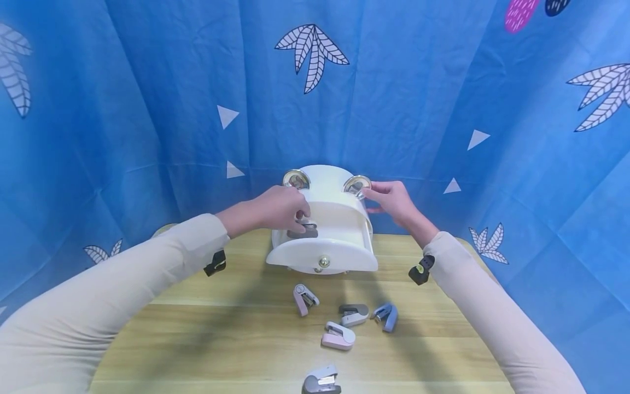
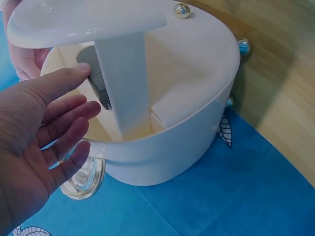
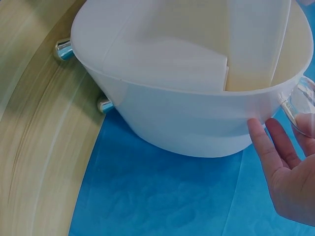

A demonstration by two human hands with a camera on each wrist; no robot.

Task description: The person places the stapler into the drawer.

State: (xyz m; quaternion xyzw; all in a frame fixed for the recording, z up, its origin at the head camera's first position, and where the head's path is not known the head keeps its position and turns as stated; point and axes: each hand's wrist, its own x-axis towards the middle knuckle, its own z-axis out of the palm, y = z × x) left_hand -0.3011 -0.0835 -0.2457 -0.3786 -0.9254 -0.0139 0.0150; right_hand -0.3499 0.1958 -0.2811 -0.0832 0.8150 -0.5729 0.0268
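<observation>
A white storage box (image 1: pixel 322 176) with two round gold-rimmed eyes stands at the back of the table, its drawer (image 1: pixel 295 253) pulled out. Inside the drawer lies a grey stapler (image 1: pixel 304 233). My left hand (image 1: pixel 283 209) is over the drawer; in the left wrist view its thumb is at the grey stapler (image 2: pixel 88 55), while the other fingers are loosely bent and spread. My right hand (image 1: pixel 394 202) pinches the rim of the right round eye (image 1: pixel 357 185) between thumb and finger. In the right wrist view, other fingers (image 3: pixel 263 142) reach along the box's side wall.
In front of the box lie several small staplers: a pink and white one (image 1: pixel 301 301), a grey and white one (image 1: pixel 354 315), a blue one (image 1: pixel 389 317), another pink one (image 1: pixel 338 338) and a grey one (image 1: pixel 322 383). A blue curtain (image 1: pixel 408 109) hangs behind the wooden table (image 1: pixel 221 328).
</observation>
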